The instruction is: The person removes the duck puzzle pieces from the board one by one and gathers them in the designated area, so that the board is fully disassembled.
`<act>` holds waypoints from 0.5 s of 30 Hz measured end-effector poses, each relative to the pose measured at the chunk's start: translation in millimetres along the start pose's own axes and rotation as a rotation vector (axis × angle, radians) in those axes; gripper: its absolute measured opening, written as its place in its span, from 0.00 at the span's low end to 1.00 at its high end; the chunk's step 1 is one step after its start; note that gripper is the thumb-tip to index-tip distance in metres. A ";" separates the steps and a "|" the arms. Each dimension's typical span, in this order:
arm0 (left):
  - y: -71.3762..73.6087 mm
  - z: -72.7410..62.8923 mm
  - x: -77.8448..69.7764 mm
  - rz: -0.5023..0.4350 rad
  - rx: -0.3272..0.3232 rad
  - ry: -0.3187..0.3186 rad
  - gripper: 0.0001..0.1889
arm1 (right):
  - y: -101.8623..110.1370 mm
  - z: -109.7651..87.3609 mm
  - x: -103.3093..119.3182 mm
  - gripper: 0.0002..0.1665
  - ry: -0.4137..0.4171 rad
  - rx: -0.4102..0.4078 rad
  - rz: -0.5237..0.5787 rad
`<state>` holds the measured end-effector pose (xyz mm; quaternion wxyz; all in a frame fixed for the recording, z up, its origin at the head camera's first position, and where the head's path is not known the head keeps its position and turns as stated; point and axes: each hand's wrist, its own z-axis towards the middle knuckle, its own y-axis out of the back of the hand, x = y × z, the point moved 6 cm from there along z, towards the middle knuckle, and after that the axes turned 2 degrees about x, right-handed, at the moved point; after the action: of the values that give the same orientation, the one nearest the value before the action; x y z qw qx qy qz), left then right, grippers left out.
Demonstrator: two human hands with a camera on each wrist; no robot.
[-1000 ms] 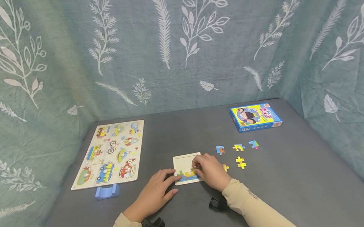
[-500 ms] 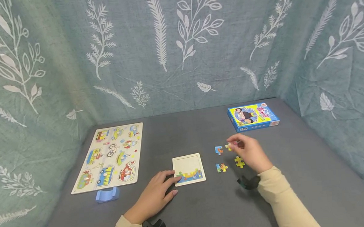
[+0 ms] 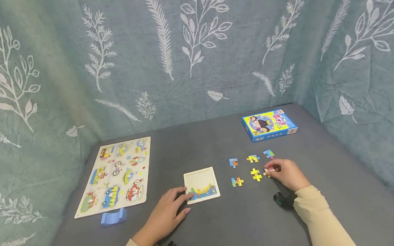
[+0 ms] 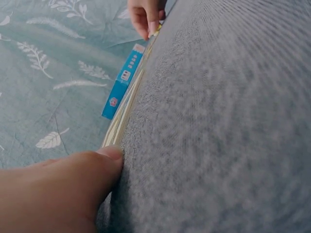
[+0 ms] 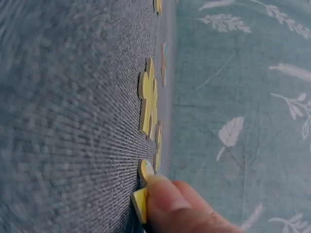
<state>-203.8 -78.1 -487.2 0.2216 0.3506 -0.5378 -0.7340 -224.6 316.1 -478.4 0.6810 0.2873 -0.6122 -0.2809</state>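
Observation:
In the head view, my left hand (image 3: 166, 212) rests at the left edge of a small square wooden puzzle frame (image 3: 199, 171), fingertips on its rim and lower left corner. Colourful pieces fill the frame's lower strip; its upper part shows bare wood. My right hand (image 3: 288, 174) pinches a jigsaw piece (image 5: 140, 203) between thumb and finger, low at the tabletop. That piece shows yellow in the right wrist view, and the fingertips cover part of it. Just left of it lies a yellow jigsaw piece (image 3: 256, 174).
More loose pieces lie nearby: a blue-brown one (image 3: 233, 162), a yellow-blue one (image 3: 253, 158), a blue-green one (image 3: 268, 154) and an orange-blue one (image 3: 237, 181). A blue box (image 3: 269, 125) stands behind them. At left are a vehicle puzzle board (image 3: 113, 178) and a blue curved block (image 3: 113, 217).
My right hand has moved from over the frame, past the loose pieces, to their right side, with a piece in its fingers. The left hand has stayed at the frame.

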 end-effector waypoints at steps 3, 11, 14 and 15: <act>0.1 0.3 -0.2 -0.006 0.007 0.006 0.25 | 1.3 -0.4 1.5 0.09 0.010 -0.022 -0.037; 4.6 2.2 -3.4 -0.002 -0.009 -0.016 0.25 | 3.6 -2.1 0.8 0.09 0.057 -0.096 -0.120; 4.2 2.0 -3.1 0.000 -0.011 -0.014 0.25 | 3.8 -1.5 0.7 0.08 0.049 -0.099 -0.132; 3.7 1.6 -3.0 0.001 -0.011 -0.013 0.25 | 3.8 -1.3 0.9 0.07 0.047 -0.098 -0.132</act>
<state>-203.2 -76.2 -482.6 0.2203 0.3442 -0.5354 -0.7391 -223.0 318.0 -475.1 0.6884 0.3000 -0.5613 -0.3480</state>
